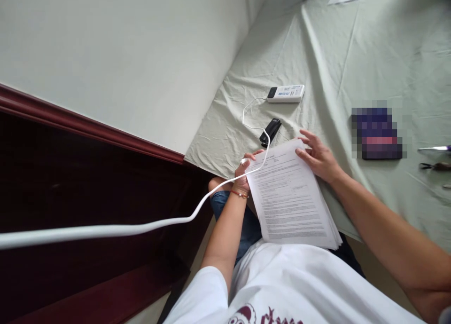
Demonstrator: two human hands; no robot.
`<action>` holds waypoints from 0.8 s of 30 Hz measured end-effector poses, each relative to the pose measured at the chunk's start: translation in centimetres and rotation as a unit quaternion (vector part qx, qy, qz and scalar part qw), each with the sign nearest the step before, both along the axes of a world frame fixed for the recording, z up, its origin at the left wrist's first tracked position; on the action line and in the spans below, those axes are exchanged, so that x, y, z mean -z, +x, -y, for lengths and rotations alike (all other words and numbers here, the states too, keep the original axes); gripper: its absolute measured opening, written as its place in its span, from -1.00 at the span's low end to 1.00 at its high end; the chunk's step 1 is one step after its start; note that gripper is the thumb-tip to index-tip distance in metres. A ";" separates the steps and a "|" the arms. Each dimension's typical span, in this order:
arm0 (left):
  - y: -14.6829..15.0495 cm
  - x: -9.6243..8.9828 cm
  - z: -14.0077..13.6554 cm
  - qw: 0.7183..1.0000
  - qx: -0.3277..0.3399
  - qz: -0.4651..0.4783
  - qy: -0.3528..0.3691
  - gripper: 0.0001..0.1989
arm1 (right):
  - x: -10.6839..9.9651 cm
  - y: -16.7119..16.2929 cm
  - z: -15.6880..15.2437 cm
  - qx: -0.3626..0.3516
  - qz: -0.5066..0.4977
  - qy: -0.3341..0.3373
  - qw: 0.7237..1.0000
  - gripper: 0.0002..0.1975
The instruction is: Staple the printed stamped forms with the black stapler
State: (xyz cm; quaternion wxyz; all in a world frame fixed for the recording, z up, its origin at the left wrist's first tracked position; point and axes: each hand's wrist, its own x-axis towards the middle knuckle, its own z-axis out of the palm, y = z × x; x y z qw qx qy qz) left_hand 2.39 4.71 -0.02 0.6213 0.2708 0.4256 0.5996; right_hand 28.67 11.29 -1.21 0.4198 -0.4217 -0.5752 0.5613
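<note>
Stack of printed sheets [287,197] sits over the lap at the near edge of the cloth-covered table [331,75]; left hand [243,174] grips its far left corner. Right hand [321,159], fingers loosely spread, touches the far right corner; cannot tell if pinching. Black stapler [270,132] lies just beyond, white device [287,94] farther.

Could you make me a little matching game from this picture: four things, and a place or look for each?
Things:
1. printed sheets
2. stapler
3. boxy device
4. bracelet

Places or looks:
A. white with a dark end
B. around the left wrist
C. between the left hand and right hand
D. black

Pairs: 1-C, 2-D, 3-A, 4-B
</note>
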 end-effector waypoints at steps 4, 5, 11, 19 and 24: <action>-0.1 0.0 -0.2 1.000 0.005 0.002 -0.018 -0.59 | 0.6 -0.2 -0.1 0.031 0.095 0.148 0.984 -0.43; -0.1 0.0 -0.2 1.000 0.008 -0.005 -0.023 -0.58 | 0.6 -0.3 -0.1 0.032 0.125 0.181 0.975 -0.47; -0.2 0.0 -0.4 0.999 0.030 -0.027 -0.023 -0.50 | 0.9 -0.8 0.3 0.041 0.238 0.260 0.935 -0.43; -0.1 0.0 -0.3 0.999 0.050 -0.005 -0.016 -0.48 | 0.4 -0.4 0.0 0.111 0.244 0.292 0.918 -0.65; 0.0 0.0 -0.4 0.999 0.032 -0.020 -0.028 -0.50 | 0.3 -0.4 -0.1 0.093 0.256 0.295 0.916 -0.63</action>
